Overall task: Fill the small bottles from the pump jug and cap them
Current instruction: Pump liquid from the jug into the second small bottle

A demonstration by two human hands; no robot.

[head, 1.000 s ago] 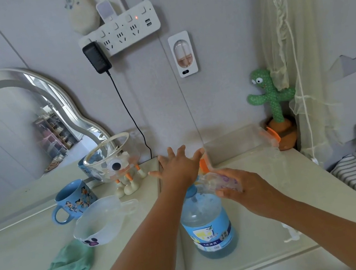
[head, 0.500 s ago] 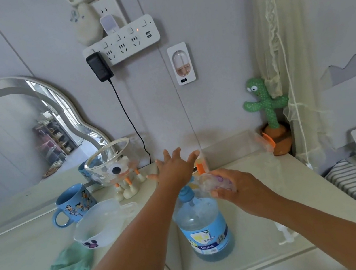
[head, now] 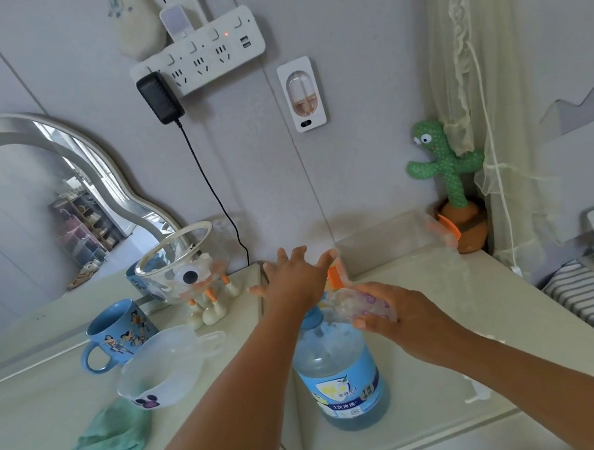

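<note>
Here, left hand (head: 291, 280) flat atop pump jug (head: 338, 375), right hand (head: 401, 319) around bottle (head: 355, 303).

At frame centre the left hand (head: 292, 280), fingers spread straight, rests on top of the blue pump jug (head: 341, 374) standing on the counter (head: 442, 349). Just right of it, the right hand (head: 394, 312) grips a clear small bottle (head: 357, 303), tilted toward the pump. A green cloth (head: 103, 447) lies lower left.

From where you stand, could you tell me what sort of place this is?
Likely a bedroom: a wavy-framed mirror over a dressing table, striped bedding at the right, a toy cactus.
</note>
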